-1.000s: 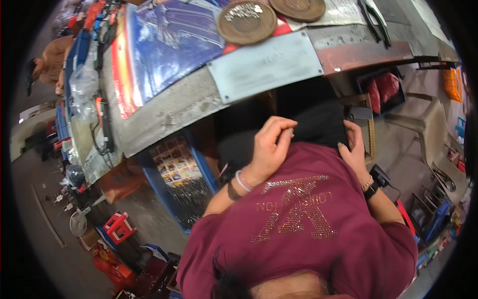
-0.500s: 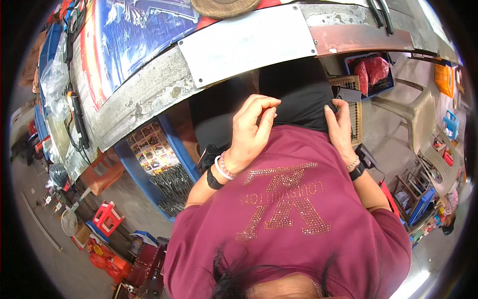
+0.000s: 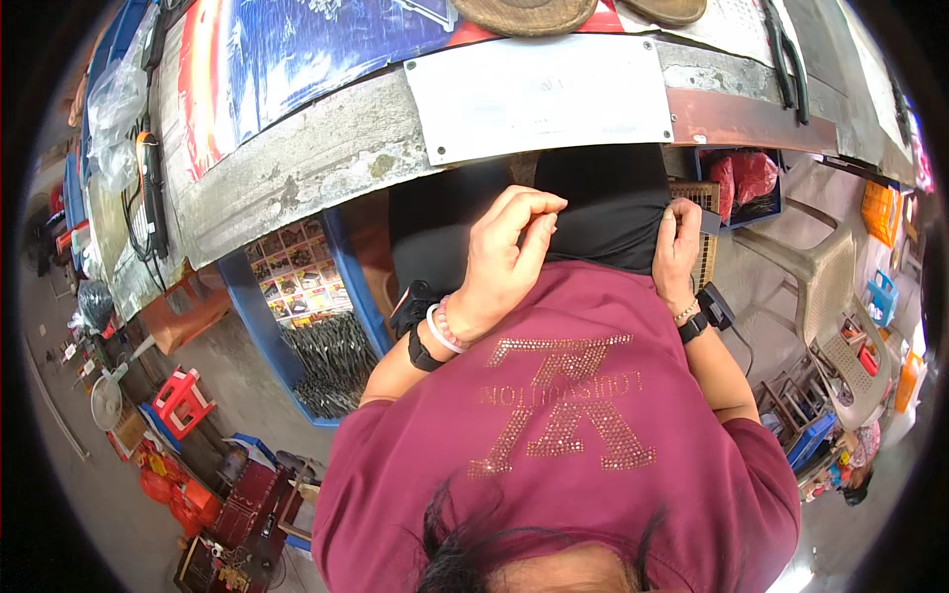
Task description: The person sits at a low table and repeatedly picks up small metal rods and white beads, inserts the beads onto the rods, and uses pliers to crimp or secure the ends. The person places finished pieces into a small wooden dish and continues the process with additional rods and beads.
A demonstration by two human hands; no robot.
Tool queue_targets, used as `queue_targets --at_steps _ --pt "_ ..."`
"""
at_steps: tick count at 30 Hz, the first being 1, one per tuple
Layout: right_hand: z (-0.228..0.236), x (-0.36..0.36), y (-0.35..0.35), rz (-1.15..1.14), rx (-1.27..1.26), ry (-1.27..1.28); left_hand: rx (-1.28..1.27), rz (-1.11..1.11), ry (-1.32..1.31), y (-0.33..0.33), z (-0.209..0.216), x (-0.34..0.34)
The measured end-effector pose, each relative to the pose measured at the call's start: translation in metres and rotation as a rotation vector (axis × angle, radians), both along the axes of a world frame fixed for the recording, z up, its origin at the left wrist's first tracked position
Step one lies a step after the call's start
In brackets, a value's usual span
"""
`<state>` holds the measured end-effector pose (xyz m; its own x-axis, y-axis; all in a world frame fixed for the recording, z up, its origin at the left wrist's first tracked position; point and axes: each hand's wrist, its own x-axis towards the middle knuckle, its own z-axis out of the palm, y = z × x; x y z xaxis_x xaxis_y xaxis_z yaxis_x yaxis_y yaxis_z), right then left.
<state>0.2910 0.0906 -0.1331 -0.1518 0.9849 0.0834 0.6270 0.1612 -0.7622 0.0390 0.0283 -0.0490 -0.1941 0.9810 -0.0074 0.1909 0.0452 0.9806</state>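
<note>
My left hand, with a pale bracelet and a black wristband, hovers over my lap. Its fingers curl toward the thumb; whatever may lie between the tips is too small or hidden to make out. At the side of my right thigh, my right hand has thumb and fingers closed on the cloth of my black trousers, which creases toward the fingertips. In front of my lap is a worn grey workbench, with a white plate screwed along its front edge.
On the bench lie round wooden pieces, a blue printed sheet and a black-handled tool. A blue crate of black items stands below left. To the right are a box with a red bag and a beige chair.
The view has shifted, so the bench sits lower and further right, and a second wooden piece shows. My right fingers have drawn closer together; my left hand keeps its curled pose.
</note>
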Motion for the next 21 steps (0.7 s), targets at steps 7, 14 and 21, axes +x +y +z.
queue_targets --at_steps 7,14,21 --pt "-0.006 0.01 0.034 -0.139 -0.245 0.225 0.015 0.005 -0.015 0.004 0.002 -0.004" --pt "0.007 -0.011 0.06 0.057 0.166 0.033 -0.083 0.127 -0.201 0.004 0.018 -0.032" --pt "0.039 -0.12 0.03 0.696 -0.056 0.191 -0.026 0.114 -0.161 0.024 0.049 -0.048"
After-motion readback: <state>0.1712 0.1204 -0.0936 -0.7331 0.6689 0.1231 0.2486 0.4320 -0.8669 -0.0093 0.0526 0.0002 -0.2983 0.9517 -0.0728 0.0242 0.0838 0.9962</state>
